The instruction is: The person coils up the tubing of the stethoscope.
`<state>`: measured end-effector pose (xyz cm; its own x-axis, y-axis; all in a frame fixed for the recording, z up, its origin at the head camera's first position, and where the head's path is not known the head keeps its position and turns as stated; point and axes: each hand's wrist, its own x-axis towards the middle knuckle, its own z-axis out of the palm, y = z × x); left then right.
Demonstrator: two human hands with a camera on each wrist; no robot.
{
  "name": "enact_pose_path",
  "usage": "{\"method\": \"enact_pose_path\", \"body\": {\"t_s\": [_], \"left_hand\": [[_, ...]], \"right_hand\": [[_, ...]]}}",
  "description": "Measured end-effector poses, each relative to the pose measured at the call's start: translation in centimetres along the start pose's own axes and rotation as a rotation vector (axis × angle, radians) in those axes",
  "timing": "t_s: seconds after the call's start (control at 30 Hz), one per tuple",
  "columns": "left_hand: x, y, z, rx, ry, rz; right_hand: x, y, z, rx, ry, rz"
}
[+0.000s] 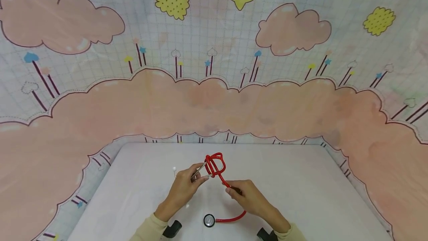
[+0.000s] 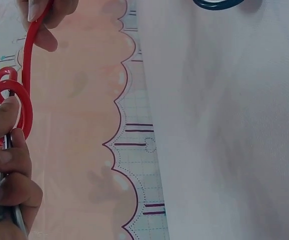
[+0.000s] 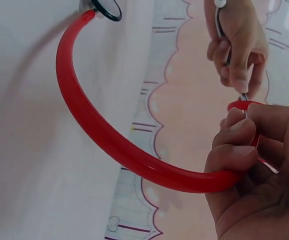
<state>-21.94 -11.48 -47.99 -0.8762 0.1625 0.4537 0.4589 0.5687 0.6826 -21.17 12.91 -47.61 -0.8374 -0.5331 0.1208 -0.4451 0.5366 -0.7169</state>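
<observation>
A stethoscope with red tubing is held between the two hands. My left hand grips its metal ear tubes, thumb on one side and fingers curled on the other. Around the far ends of these tubes the red tubing is wound in several loops. Lower and to the right, my right hand pinches the tubing where it leaves the loops, and more of it runs through the curled fingers. From there the tubing bends down to the round chest piece, low over the white table between the forearms.
The white table reaches away to a back edge. Behind it and at both sides hangs a backdrop with printed clouds and stars. A black wrist device is by the left sleeve, another black device by the right.
</observation>
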Motion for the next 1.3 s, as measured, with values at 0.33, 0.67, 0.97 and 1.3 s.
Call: {"method": "enact_pose_path", "body": {"t_s": [0.33, 0.67, 0.97, 1.3], "left_hand": [[0.1, 0.1, 0.2, 0.013, -0.021, -0.011], [-0.1, 0.2, 0.9, 0.009, 0.012, -0.016], [-0.8, -0.4, 1.4, 0.095, -0.034, -0.033], [-0.6, -0.4, 0.8, 0.104, -0.036, -0.006]], "right_hand": [[-0.3, -0.8, 0.0, -0.051, -0.008, 0.0], [-0.4, -1.2, 0.2, -0.078, -0.028, -0.029], [-1.0, -1.8, -0.3, -0.109, -0.078, -0.004], [-1.2, -2.1, -1.7, -0.101, -0.087, -0.063]]}}
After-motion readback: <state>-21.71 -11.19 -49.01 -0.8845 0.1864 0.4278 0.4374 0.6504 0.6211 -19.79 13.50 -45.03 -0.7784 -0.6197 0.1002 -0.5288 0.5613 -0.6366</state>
